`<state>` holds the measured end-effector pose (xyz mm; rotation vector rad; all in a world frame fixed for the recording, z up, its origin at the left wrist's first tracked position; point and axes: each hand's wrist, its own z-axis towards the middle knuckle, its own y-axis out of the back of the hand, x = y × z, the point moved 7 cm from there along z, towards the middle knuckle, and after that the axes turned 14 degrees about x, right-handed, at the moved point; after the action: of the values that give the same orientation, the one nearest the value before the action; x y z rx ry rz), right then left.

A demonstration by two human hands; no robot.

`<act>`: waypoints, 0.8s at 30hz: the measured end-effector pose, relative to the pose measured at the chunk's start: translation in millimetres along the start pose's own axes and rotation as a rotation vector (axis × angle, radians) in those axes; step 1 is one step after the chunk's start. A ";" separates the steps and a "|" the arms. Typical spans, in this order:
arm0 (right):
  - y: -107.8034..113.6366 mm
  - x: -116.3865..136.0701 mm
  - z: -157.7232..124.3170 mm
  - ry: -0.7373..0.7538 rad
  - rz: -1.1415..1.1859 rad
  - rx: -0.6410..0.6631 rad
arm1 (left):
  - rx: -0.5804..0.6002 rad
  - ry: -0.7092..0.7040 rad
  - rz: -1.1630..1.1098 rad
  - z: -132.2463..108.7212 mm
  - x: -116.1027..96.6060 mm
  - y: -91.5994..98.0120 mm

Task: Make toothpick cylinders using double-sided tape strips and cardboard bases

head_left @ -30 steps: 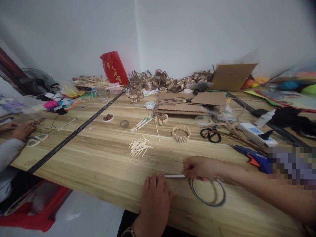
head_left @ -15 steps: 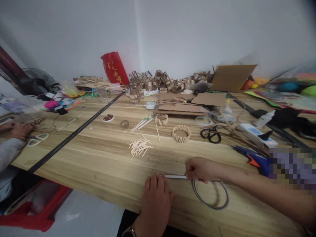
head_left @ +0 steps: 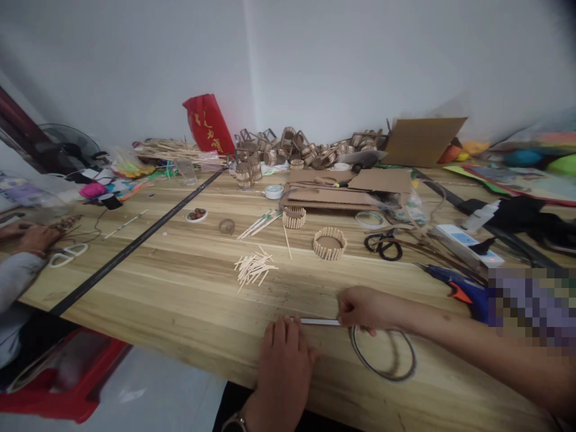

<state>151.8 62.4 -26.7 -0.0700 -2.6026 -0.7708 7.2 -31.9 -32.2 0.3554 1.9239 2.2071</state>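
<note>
A narrow white strip (head_left: 320,322) lies straight on the table between my two hands. My left hand (head_left: 285,366) rests palm down with its fingers stretched out flat, their tips at the strip's left end. My right hand (head_left: 360,307) is closed in a pinch on the strip's right end, with the fingertips partly hidden. From under it a thin dark-edged loop (head_left: 414,363) curves across the wood; whether it joins the strip is hidden. Beyond my hands are a pile of short wooden sticks (head_left: 254,268) and a round basket ringed with sticks (head_left: 330,244).
To the right lie a blue glue gun (head_left: 454,285), black scissors (head_left: 384,245) and a white power strip (head_left: 470,245). Cardboard (head_left: 328,198) and many small stick baskets (head_left: 292,147) stand behind. Another person's hand (head_left: 38,239) works at far left near white scissors (head_left: 68,255).
Both my hands and the strip keep almost the same place. The view has shifted very slightly.
</note>
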 end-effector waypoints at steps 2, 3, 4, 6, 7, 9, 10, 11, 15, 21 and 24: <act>-0.7 -1.0 1.7 0.001 -0.013 0.007 | -0.006 -0.005 0.006 0.1 -0.8 0.9; -1.0 -1.4 2.5 0.001 -0.019 0.010 | -0.010 -0.006 0.009 0.2 -1.1 1.7; -1.3 -1.8 3.0 0.000 -0.025 0.013 | -0.013 -0.009 0.012 0.3 -1.6 2.4; -1.5 -1.9 3.4 -0.004 -0.037 0.014 | -0.020 -0.010 0.016 0.5 -2.2 3.9; -1.5 -1.6 3.3 -0.007 -0.042 0.013 | -0.024 -0.010 0.018 0.5 -2.3 4.5; -1.3 -0.6 2.4 -0.014 -0.053 0.007 | -0.029 -0.009 0.021 0.3 -2.2 5.3; -1.2 0.2 1.8 -0.017 -0.059 0.003 | -0.027 -0.009 0.023 0.3 -2.2 5.2; -1.0 1.0 1.2 -0.019 -0.065 -0.001 | -0.021 -0.011 0.026 0.3 -2.1 4.8; -1.3 3.6 0.4 -0.031 -0.099 -0.015 | -0.007 -0.010 0.041 0.6 -1.8 4.5; 0.0 6.1 0.8 -0.038 -0.147 -0.051 | 0.013 -0.030 0.042 3.3 -3.4 6.7; 0.5 9.5 -1.4 -0.032 -0.155 -0.041 | 0.042 -0.051 0.043 5.4 -5.8 5.8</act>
<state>143.8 61.3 -21.5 0.1100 -2.6462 -0.8839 14.5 -29.3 -26.1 0.4592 1.9562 2.1641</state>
